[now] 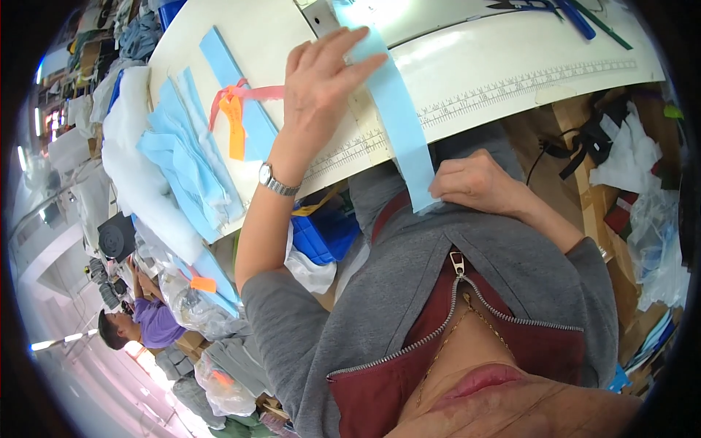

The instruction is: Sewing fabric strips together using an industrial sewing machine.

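A long light-blue fabric strip runs from the metal plate at the table's far side down over the near edge to my lap. My left hand, with a watch at its wrist, is held over the table, fingers stretched out and fingertips on the strip's upper part. Close to my body, my right hand pinches the strip's lower end at its right edge. Left of my left hand lies another blue strip, with a pink ribbon and an orange tag across it.
A ruler scale runs along the white table's near edge. Blue fabric pieces and white wadding lie at the left. Snips and a blue-handled tool lie far right. A blue bin is below.
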The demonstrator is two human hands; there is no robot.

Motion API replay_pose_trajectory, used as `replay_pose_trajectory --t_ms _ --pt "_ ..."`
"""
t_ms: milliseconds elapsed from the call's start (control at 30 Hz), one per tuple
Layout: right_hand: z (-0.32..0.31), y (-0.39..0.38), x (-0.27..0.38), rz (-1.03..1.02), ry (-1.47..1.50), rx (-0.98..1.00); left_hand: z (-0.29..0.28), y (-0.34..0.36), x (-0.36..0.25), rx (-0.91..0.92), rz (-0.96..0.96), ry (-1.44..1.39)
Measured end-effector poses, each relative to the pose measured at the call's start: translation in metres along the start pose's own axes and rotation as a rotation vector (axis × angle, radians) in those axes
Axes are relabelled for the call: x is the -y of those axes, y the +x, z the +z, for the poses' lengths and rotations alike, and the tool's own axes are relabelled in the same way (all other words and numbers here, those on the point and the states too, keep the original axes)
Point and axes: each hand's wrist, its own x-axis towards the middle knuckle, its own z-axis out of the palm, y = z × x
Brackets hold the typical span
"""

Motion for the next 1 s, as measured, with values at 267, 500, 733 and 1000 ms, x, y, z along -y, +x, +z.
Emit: replay_pose_trajectory --t_ms 267,500,733,1000 --pt "-0.001 -0.001 0.002 0.005 -0.017 0.017 -0.007 -0.008 0.001 0.183 0.081 -0.079" --pt "0.001 -0.006 0.013 -0.051 -0.001 -0.067 -0.006 -0.009 0.006 0.194 0.068 -0.135" --pt "0.002 -0.008 0.027 -0.146 -0.069 -0.147 -0.008 -0.017 0.007 0.218 0.016 -0.215" --pt "0.006 -0.008 0.029 -0.171 -0.122 -0.160 -0.005 -0.020 0.004 0.215 -0.051 -0.263"
